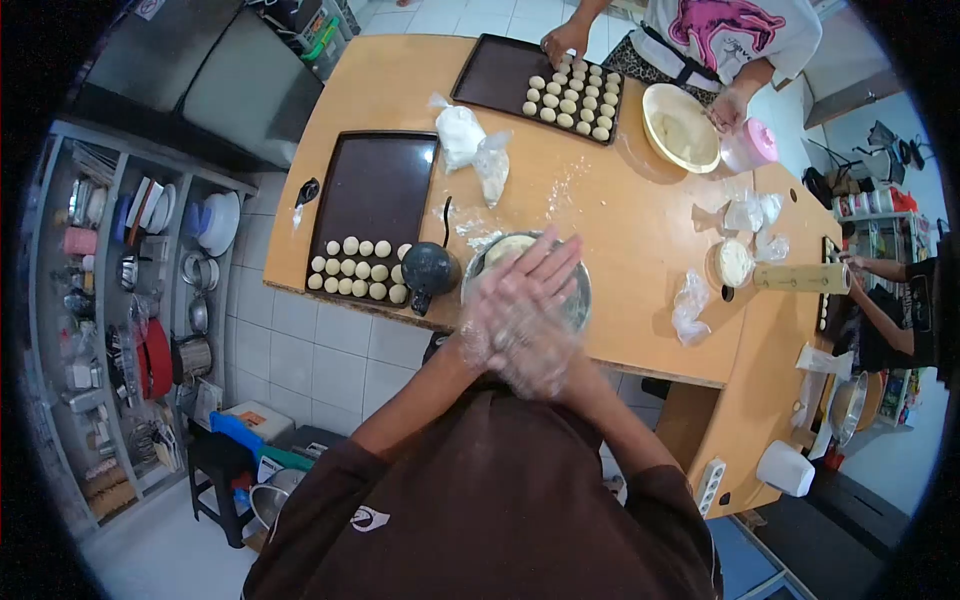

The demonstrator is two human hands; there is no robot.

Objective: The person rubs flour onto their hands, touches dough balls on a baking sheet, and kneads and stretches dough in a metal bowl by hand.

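My left hand (528, 275) has its fingers stretched out toward the upper right, palm against my right hand (535, 352). Both are dusted with white flour, and motion smears the right one. Whether anything lies between the palms is hidden. Under and behind them, at the table's front edge, a metal bowl (582, 305) holds pale dough (508, 248). Just left of it stands a dark rounded object (430, 270) with a thin curved stem. A dark baking tray (375, 185) beyond carries several rows of small dough balls (360, 270) at its near end.
At the table's far side a person's hand (565, 42) touches dough balls on a second tray (492, 75), beside a cream bowl (655, 100). Plastic bags of white powder (460, 138) lie between the trays. A rolled cylinder (800, 277) and another person's arms (880, 285) are at right.
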